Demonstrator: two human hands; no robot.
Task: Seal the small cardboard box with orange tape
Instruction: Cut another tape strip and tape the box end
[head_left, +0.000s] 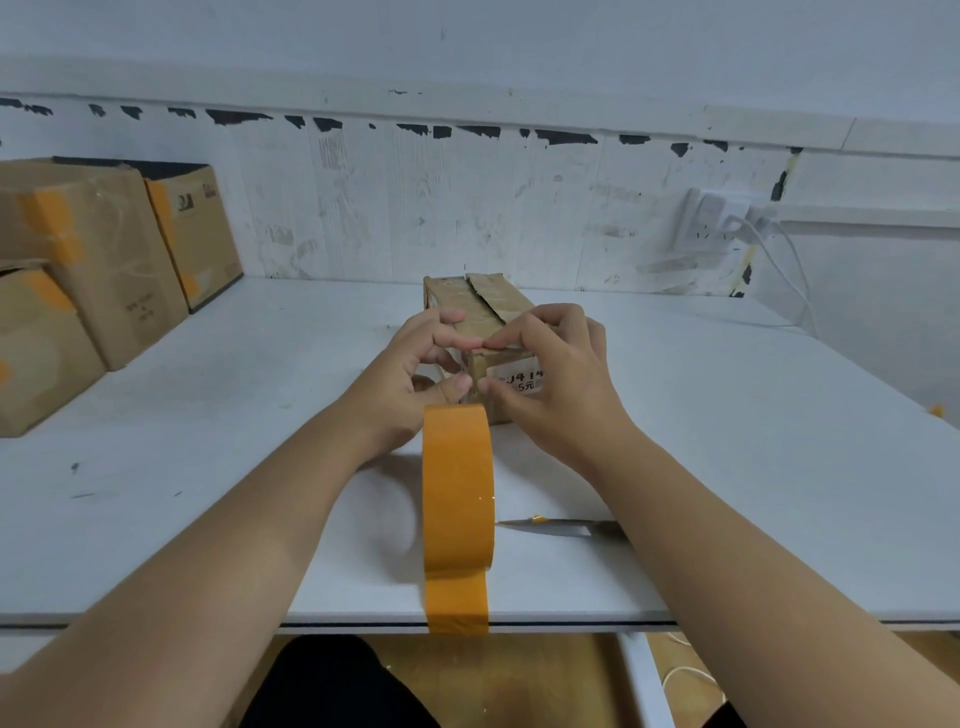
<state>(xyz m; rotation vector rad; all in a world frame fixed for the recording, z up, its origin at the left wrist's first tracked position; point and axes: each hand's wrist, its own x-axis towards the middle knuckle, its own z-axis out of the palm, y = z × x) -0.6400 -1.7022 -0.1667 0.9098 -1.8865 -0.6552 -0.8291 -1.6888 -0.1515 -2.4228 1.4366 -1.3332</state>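
Observation:
A small cardboard box (483, 304) lies lengthwise on the white table (727, 441), its top flaps meeting along a ragged seam. A white label with print sits on its near end. My left hand (415, 374) and my right hand (550, 374) press on the near end of the box, fingertips meeting at the top edge and thumbs on the end face. An orange tape roll (457, 488) stands on edge just in front of the box, between my forearms. Its loose end is stuck over the table's front edge (457, 608).
A blade or scissors (561, 529) lies flat on the table right of the roll, partly under my right forearm. Several larger cardboard boxes (98, 260) with orange tape are stacked at the left. A wall socket with a white cable (727, 218) is at the back right.

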